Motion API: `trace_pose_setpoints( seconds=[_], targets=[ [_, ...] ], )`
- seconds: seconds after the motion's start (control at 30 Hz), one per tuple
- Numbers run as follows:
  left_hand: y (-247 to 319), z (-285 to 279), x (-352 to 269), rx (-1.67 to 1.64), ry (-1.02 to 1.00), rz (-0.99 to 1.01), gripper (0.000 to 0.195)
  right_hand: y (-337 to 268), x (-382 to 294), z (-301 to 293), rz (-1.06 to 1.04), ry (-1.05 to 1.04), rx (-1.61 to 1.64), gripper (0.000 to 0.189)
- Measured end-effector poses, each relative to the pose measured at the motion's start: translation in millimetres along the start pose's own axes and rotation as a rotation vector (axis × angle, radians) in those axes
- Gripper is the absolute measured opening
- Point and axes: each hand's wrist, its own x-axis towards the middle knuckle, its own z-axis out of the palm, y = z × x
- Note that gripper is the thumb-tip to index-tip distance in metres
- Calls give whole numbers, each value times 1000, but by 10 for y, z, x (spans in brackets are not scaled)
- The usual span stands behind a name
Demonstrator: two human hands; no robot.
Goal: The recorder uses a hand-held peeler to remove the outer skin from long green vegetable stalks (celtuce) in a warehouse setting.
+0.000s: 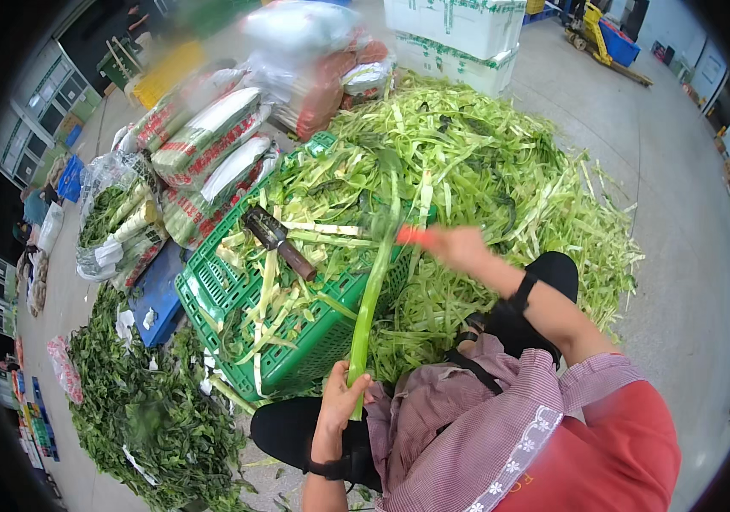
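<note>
My left hand (pixel 343 397) grips the lower end of a long pale-green celtuce stem (pixel 370 307), just above my knee. The stem tilts up and away, its far end over the peelings. In my right hand (pixel 461 249) is the red handle of a tool, probably a peeler (pixel 417 237); its head is blurred beside the upper stem. Beneath the stem stands an upturned-looking green plastic crate (pixel 314 365) strewn with peel strips. A cleaver (pixel 278 242) with a brown wooden handle and dark, stained blade lies on it.
A large heap of celtuce peelings (pixel 493 160) rises beyond and right of the crate. Dark leaves (pixel 154 409) are piled at left. Stacked printed sacks (pixel 208 147), an open plastic bag of stems (pixel 118 221), a blue crate (pixel 159 297) and white foam boxes (pixel 454 38) stand around.
</note>
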Motion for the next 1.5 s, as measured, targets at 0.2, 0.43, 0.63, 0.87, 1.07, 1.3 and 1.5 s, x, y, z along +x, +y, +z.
trace_pose_setpoints(
  seconds=[0.2,0.43,0.63,0.87,1.07,1.3,1.5],
  targets=[
    [-72,27,-87,70,150,85,43,-425,-177,40,-151,-21,-156,34],
    [-71,169,-134,264,266,138,44,347,191,-56,271,217,-218,23],
    [-285,3,-8,30,283,33,41,-479,-308,35,-203,11,-2,26],
    [-40,-58,-75,-117,-2,-152,40,77,1,-118,198,68,-102,27],
    [-94,-199,38,-288,-224,-159,35,-482,-377,-48,-239,-173,17,27],
    [11,-57,-107,-304,-94,-46,34,232,162,-216,227,48,-152,38],
    [-188,1,-74,-151,14,45,25,-670,-387,111,-270,-200,2,34]
  ],
)
